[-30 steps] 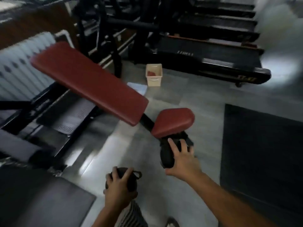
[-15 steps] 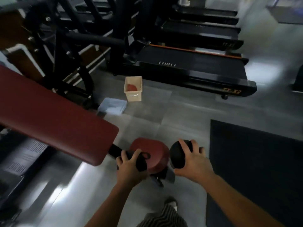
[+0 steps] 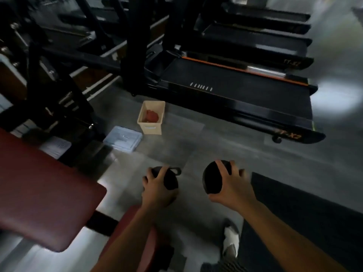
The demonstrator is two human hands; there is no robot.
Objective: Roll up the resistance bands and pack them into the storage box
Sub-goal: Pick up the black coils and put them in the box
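Rolled band (image 3: pixel 213 180) clamped in right hand (image 3: pixel 233 190) | second roll (image 3: pixel 170 180) clamped in left hand (image 3: pixel 157 192) | storage box (image 3: pixel 151 128) now nearer

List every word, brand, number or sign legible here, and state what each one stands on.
"TT-X2": orange letters on the side rail of the nearest black treadmill.
Orange mark on the second black treadmill behind it: too blurred to read.
White marks on the nearest treadmill: too blurred to read.

A black treadmill (image 3: pixel 245 91) is spanning the upper right, a red padded bench (image 3: pixel 39 193) filling the lower left, a dark mat (image 3: pixel 314 213) lying lower right.
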